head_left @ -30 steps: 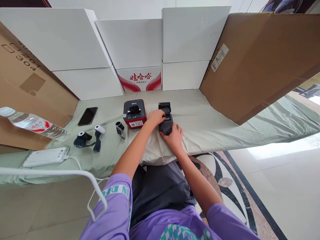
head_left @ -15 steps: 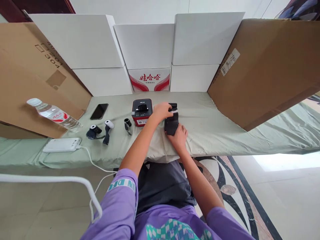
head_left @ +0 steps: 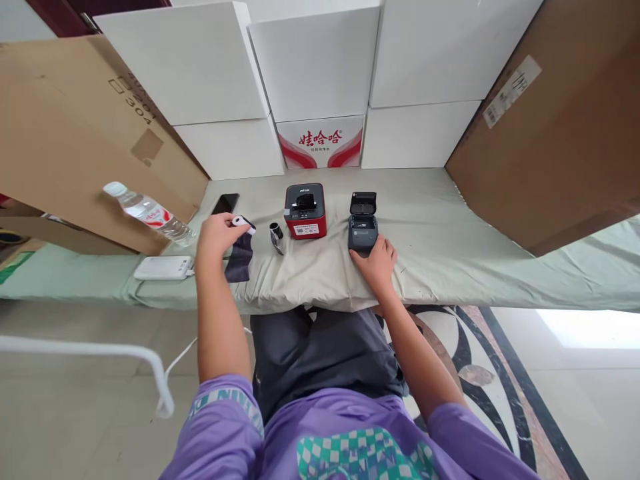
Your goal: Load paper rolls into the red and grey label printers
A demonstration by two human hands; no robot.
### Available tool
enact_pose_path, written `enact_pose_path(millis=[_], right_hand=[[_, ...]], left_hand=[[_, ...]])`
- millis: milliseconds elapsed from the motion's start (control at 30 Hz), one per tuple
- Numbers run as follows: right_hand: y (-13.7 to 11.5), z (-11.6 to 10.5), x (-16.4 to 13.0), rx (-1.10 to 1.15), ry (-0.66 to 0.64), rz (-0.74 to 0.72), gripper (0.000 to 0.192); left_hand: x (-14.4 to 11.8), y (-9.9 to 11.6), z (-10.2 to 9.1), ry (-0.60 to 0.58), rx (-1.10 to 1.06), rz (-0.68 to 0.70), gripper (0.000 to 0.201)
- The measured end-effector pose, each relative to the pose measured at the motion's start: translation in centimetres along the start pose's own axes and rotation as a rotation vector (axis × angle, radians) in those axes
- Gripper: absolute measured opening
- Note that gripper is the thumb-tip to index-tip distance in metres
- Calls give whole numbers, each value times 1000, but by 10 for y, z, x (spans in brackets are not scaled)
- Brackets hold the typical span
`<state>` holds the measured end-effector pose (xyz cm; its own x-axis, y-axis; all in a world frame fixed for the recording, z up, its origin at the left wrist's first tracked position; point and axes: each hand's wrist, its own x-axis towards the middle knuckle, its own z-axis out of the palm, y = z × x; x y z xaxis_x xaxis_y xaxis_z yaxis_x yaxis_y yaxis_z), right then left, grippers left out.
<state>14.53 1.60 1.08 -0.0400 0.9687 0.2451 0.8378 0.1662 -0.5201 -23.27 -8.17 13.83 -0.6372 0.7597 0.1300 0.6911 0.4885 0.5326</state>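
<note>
A: Left hand, state?

B: Out to the left side of the bench. Its fingers are closed around a small roll with a white end; a dark strip hangs from the roll onto the cloth.

A: Right hand?

B: Resting on the bench at the near edge of the black printer, fingertips touching its front. The fingers lie loosely spread and grip nothing. The printer's lid stands open toward the back.

A: Neighbours of the printer?

B: The red printer stands just beside it on the left, apart from it. A small black-and-silver roll lies left of the red one, between it and the left hand.

A: Further left?

B: A black phone lies flat behind the left hand. A white power bank sits near the bench's front edge, with a cable running off it. A water bottle lies tilted against a sheet of brown cardboard.

A: Back of the bench?

B: White boxes stacked, with a red-and-white carton between them. More brown cardboard leans at the right.
</note>
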Motion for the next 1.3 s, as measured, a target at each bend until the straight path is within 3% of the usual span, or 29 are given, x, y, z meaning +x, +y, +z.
enact_pose_path(millis=[133, 233, 300, 433, 467, 567, 633, 667, 733, 800, 867, 933, 1000, 1100, 1300], right_hand=[[0, 0, 0, -5, -2, 10, 85], [1, 0, 1, -8, 0, 14, 87], [2, 1, 1, -6, 3, 10, 86], [5, 4, 2, 3, 9, -13, 84], [5, 5, 2, 6, 13, -17, 83], [6, 7, 2, 15, 30, -19, 81], [6, 8, 2, 19, 38, -18, 81], [6, 8, 2, 20, 38, -18, 81], [6, 8, 2, 21, 36, -18, 82], [6, 8, 2, 23, 33, -18, 82], [6, 7, 2, 23, 30, -15, 83], [5, 6, 3, 21, 23, -9, 84], [5, 5, 3, 17, 9, -2, 86], [3, 3, 2, 18, 1, -5, 87], [-1, 0, 0, 7, 11, -1, 84]], left_hand=[[3, 10, 41, -48, 347, -84, 37], [-7, 17, 60, -58, 402, -45, 40], [-11, 11, 55, 26, 349, -15, 45], [6, -28, 16, 285, 182, -38, 38], [15, -41, 7, 281, 161, -55, 33], [37, -74, -8, 1, 123, -109, 29], [44, -87, -11, -96, 108, -114, 24], [44, -90, -12, -77, 86, -100, 22], [40, -89, -13, 70, -45, -58, 21], [30, -80, -14, 258, -346, -19, 24], [16, -65, -12, 371, -762, 23, 36], [2, -44, -4, 372, -1104, 72, 54], [-12, -17, 9, 344, -1225, 110, 64], [-29, 30, 38, 252, -1254, 187, 67], [-34, 128, 121, -203, -1041, 330, 64]])
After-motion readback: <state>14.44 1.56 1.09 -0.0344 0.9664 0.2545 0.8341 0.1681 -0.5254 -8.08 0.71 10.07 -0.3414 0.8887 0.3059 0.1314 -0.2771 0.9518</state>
